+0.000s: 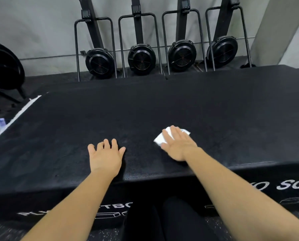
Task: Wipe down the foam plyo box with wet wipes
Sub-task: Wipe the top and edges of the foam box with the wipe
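On black foam box (pixel 145 110) — two flat hands, right hand (pixel 177 145) pressing one white wipe (pixel 160 139).

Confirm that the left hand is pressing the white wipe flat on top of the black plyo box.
Not right. The head view shows the right hand pressing the white wipe flat on top of the black plyo box. The left hand rests bare on the box beside it.

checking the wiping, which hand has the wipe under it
The right hand: it presses the white wipe flat on the box. The left hand rests bare on the box, apart from the wipe.
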The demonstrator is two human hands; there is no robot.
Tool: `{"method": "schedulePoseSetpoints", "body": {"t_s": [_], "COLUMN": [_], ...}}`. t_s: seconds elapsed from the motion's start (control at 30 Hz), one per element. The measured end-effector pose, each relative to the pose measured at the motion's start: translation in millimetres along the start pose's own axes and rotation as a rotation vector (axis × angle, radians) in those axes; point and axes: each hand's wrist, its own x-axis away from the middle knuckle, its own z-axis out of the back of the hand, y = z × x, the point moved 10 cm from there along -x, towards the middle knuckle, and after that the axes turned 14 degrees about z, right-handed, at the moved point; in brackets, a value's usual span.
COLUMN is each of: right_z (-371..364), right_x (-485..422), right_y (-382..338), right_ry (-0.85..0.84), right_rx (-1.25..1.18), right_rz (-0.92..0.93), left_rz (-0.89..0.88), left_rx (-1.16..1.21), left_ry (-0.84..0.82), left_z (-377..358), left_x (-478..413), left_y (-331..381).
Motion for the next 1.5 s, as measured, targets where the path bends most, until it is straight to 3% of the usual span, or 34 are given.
{"method": "schedulePoseSetpoints", "body": {"t_s": [0.13, 0.3, 0.63, 0.83, 1.17, 1.33, 1.5], "right_z": [4.8, -6.0, -44.9, -39.7, -9.6, -14.9, -34.1], "right_x": [0.8, -0.4, 11.2, 25.5, 33.2, 32.4, 33.4], "right_y": [28.4, 4.4, -112.9, -100.6, 24.7, 6.7, -60.0], "right_ry": [0.024, 0.040, -0.011, 0.018, 0.036, 0.063, 0.073], "right_rx": [-0.047, -0.024, 0.083, 0.108, -0.001, -0.007, 0.056], "right_rz": [-0.106, -0.174, 0.039, 0.204, -0.106, -0.221, -0.144], "left_rz": [0.009, 0.005, 0.008, 0.011, 0.009, 0.002, -0.009], "left_rx": [-0.036, -0.052, -0.056, -0.053, -0.037, -0.030, -0.011], "left_ry": [0.002, 0.015, 0.002, -0.011, -0.028, -0.025, -0.039], "left_z": [-2.2, -2.1, 0.3, -0.9, -2.9, -3.3, 0.4], "left_x": [-0.2, 1.6, 2.6, 3.4, 2.8, 3.3, 5.6], "left_y": [0.3, 3.0, 1.8, -0.1, -1.6, -1.0, -2.5]}}
